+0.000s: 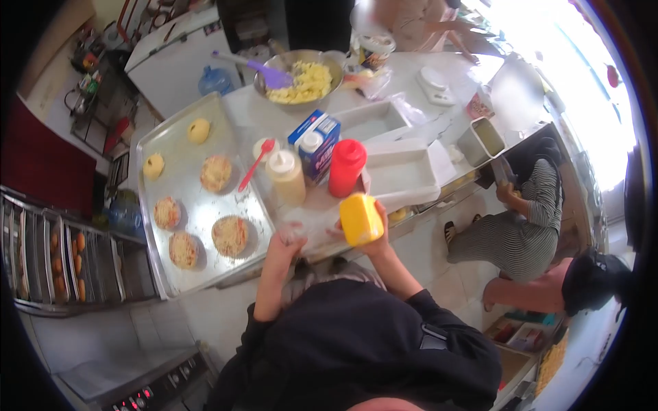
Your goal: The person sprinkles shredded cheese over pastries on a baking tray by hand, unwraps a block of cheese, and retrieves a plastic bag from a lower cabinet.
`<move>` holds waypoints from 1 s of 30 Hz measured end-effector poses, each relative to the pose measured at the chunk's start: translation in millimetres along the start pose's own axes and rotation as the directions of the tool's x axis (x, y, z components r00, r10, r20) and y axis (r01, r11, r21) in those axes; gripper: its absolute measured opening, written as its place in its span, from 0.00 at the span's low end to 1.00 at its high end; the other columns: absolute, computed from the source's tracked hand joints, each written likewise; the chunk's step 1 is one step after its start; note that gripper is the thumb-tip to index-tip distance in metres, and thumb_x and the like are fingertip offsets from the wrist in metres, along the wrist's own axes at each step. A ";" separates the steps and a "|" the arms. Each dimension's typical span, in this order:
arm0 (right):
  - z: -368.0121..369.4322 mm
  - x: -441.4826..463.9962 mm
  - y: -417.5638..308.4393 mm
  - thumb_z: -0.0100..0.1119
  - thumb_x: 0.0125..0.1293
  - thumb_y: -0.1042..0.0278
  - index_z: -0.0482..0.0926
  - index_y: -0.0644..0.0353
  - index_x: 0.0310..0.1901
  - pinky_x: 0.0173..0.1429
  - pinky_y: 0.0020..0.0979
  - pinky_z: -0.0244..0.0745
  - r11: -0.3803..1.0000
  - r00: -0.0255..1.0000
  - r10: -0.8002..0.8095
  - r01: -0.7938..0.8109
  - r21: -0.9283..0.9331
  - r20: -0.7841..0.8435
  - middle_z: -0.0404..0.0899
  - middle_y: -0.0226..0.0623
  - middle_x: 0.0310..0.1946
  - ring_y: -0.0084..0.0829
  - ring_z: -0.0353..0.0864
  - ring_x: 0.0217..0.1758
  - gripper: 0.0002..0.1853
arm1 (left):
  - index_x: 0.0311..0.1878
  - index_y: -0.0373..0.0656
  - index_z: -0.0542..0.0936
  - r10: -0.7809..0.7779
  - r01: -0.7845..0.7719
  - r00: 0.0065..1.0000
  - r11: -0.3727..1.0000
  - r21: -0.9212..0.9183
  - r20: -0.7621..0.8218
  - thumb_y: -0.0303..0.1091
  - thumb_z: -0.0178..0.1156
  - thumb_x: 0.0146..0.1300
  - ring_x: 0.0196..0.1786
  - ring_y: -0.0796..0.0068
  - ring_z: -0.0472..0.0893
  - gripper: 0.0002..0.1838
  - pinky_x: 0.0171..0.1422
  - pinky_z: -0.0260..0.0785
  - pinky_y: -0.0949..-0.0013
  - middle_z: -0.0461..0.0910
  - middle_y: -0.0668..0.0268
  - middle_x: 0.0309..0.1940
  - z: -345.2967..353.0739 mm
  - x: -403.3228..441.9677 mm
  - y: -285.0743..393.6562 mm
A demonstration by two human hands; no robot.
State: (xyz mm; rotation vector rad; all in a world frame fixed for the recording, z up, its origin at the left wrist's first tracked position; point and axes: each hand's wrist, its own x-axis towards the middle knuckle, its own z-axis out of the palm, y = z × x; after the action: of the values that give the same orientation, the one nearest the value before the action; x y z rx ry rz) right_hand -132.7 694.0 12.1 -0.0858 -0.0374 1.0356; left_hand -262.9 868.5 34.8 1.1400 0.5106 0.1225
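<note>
My right hand (378, 240) grips a yellow container (361, 219), bottle-like and tilted, above the counter's front edge. My left hand (289, 240) is raised beside the tray and smeared by motion, so its fingers do not show clearly. A red squeeze bottle (347, 168) stands just behind the yellow container. To its left are a blue carton (315, 145) with a white cap and a squeeze bottle of pale sauce (285, 178). A red spoon (256, 164) lies by them. On the metal tray (205, 147) sit several buns with shredded topping (229, 236) and two plain dough balls (199, 130).
At the back, a metal bowl (258, 85) holds yellow chunks and a purple spatula (274, 74). White rectangular trays (435, 185) and a kitchen scale (435, 85) are on the right. Two people (514, 226) are low at the right; another stands behind the counter. A tray rack (41, 253) is at left.
</note>
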 end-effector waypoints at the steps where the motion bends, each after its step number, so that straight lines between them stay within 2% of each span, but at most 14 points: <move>1: -0.8 -2.6 -2.4 0.47 0.59 0.38 0.67 0.59 0.57 0.62 0.62 0.56 0.999 1.000 0.001 0.000 -0.046 0.011 0.74 0.48 0.48 0.51 0.75 0.48 0.34 | 0.41 0.42 0.75 -0.012 0.009 1.000 0.991 0.135 0.029 0.26 0.58 0.59 0.24 0.83 0.70 0.07 0.25 0.63 0.80 0.71 0.73 0.24 -1.7 3.4 -2.2; 2: -0.1 -5.2 -1.0 0.45 0.59 0.38 0.67 0.58 0.57 0.60 0.64 0.57 1.000 0.998 0.024 -0.023 0.020 -0.053 0.75 0.48 0.45 0.51 0.76 0.46 0.34 | 0.40 0.41 0.76 -0.069 0.058 0.996 0.981 0.185 0.051 0.28 0.57 0.60 0.22 0.84 0.69 0.05 0.23 0.62 0.80 0.71 0.73 0.22 -3.4 4.9 -2.4; 6: -16.9 -6.0 -1.4 0.42 0.63 0.40 0.67 0.57 0.58 0.59 0.66 0.57 0.991 0.992 0.094 -0.101 0.084 0.084 0.74 0.49 0.49 0.51 0.75 0.48 0.31 | 0.39 0.40 0.77 -0.152 0.152 0.988 0.972 0.179 -0.016 0.35 0.52 0.64 0.20 0.84 0.66 0.09 0.23 0.59 0.79 0.68 0.73 0.18 5.2 4.0 5.6; 9: -25.5 -7.9 -2.4 0.38 0.65 0.40 0.67 0.56 0.59 0.58 0.67 0.57 0.990 0.993 0.092 -0.099 0.102 0.074 0.73 0.50 0.50 0.54 0.73 0.51 0.31 | 0.38 0.40 0.77 -0.196 0.307 0.911 0.910 -0.280 0.363 0.38 0.50 0.66 0.29 0.76 0.75 0.12 0.33 0.69 0.71 0.75 0.67 0.26 -19.0 16.4 5.1; 10: -25.7 -6.4 -4.8 0.37 0.65 0.39 0.67 0.55 0.59 0.57 0.67 0.58 0.990 0.994 0.090 -0.096 0.100 0.063 0.73 0.50 0.51 0.55 0.72 0.52 0.31 | 0.37 0.40 0.77 -0.134 0.271 0.915 0.903 -0.334 0.381 0.39 0.50 0.66 0.35 0.73 0.75 0.13 0.39 0.70 0.67 0.75 0.64 0.31 -15.9 18.9 6.5; 13: -13.0 -3.4 -12.5 0.36 0.69 0.43 0.65 0.58 0.60 0.59 0.58 0.63 0.987 0.992 0.117 -0.121 -0.105 -0.044 0.72 0.46 0.52 0.48 0.73 0.54 0.29 | 0.34 0.40 0.77 -0.026 0.251 0.914 0.821 -0.513 0.406 0.41 0.49 0.66 0.51 0.66 0.75 0.14 0.53 0.69 0.58 0.76 0.58 0.44 0.1 19.1 5.1; 15: -18.4 10.6 -11.5 0.36 0.70 0.47 0.64 0.60 0.60 0.59 0.49 0.66 0.949 0.964 -0.021 -0.064 -0.309 -0.265 0.72 0.44 0.53 0.42 0.73 0.55 0.27 | 0.32 0.41 0.76 -0.057 0.343 0.901 0.700 -0.626 0.430 0.41 0.49 0.66 0.59 0.64 0.70 0.15 0.60 0.66 0.54 0.73 0.56 0.52 4.6 22.6 2.0; 16: -20.6 16.4 -6.8 0.36 0.71 0.48 0.63 0.62 0.60 0.60 0.44 0.68 0.913 0.925 -0.108 -0.053 -0.405 -0.363 0.72 0.43 0.53 0.39 0.73 0.55 0.27 | 0.33 0.41 0.76 -0.093 0.294 0.935 0.743 -0.601 0.343 0.41 0.49 0.66 0.58 0.65 0.71 0.14 0.59 0.66 0.56 0.74 0.57 0.51 8.9 23.8 0.8; 17: -22.5 22.1 -2.1 0.36 0.72 0.52 0.65 0.65 0.58 0.57 0.31 0.69 0.864 0.888 -0.188 -0.053 -0.501 -0.419 0.73 0.41 0.52 0.32 0.75 0.52 0.24 | 0.33 0.42 0.76 -0.126 0.251 0.960 0.784 -0.567 0.250 0.42 0.49 0.66 0.56 0.66 0.72 0.14 0.59 0.67 0.57 0.74 0.59 0.50 14.4 25.7 0.1; 20: -77.9 39.5 11.2 0.36 0.73 0.53 0.66 0.68 0.56 0.54 0.30 0.68 0.157 0.838 -0.539 0.000 -0.988 -0.086 0.74 0.39 0.49 0.33 0.75 0.49 0.24 | 0.38 0.46 0.75 -0.138 0.192 0.979 0.869 -0.457 0.150 0.41 0.51 0.65 0.48 0.70 0.76 0.10 0.52 0.69 0.60 0.77 0.66 0.42 3.2 42.7 -28.0; 24: -64.5 38.8 27.8 0.45 0.68 0.68 0.70 0.65 0.54 0.55 0.33 0.66 -0.193 0.780 -0.624 -0.117 -0.974 0.030 0.75 0.51 0.43 0.39 0.74 0.49 0.16 | 0.38 0.49 0.74 -0.139 0.143 0.990 0.913 -0.382 0.038 0.40 0.54 0.64 0.40 0.76 0.76 0.07 0.47 0.70 0.67 0.77 0.71 0.35 8.4 45.2 -40.2; 25: -59.8 34.7 26.0 0.48 0.64 0.72 0.72 0.65 0.52 0.55 0.34 0.66 -0.369 0.829 -0.539 -0.072 -0.927 0.150 0.75 0.50 0.45 0.42 0.74 0.50 0.15 | 0.37 0.49 0.74 -0.155 0.161 0.987 0.918 -0.363 0.046 0.40 0.55 0.63 0.40 0.76 0.76 0.06 0.47 0.69 0.68 0.76 0.71 0.35 1.5 47.4 -53.4; 27: -39.8 34.2 25.5 0.49 0.60 0.76 0.72 0.60 0.52 0.61 0.37 0.62 -0.379 0.875 -0.458 -0.035 -0.925 0.155 0.72 0.47 0.50 0.46 0.70 0.55 0.17 | 0.36 0.49 0.74 -0.067 0.055 0.997 0.959 -0.278 -0.031 0.40 0.54 0.64 0.42 0.77 0.75 0.07 0.49 0.68 0.69 0.76 0.72 0.34 8.5 37.8 -51.5; 30: -12.4 36.1 27.9 0.49 0.59 0.76 0.71 0.58 0.54 0.67 0.43 0.51 -0.631 0.925 -0.324 -0.055 -0.774 0.198 0.71 0.45 0.52 0.44 0.67 0.60 0.19 | 0.44 0.44 0.74 -0.116 0.054 0.986 0.902 -0.428 -0.119 0.41 0.54 0.64 0.48 0.77 0.75 0.12 0.54 0.65 0.71 0.77 0.70 0.44 9.0 30.5 -46.7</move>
State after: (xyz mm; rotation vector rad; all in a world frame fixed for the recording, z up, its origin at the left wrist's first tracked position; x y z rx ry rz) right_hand -137.3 738.5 -3.1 -2.1135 -0.9107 0.1156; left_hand -239.6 851.8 -13.8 0.6826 0.6253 0.2286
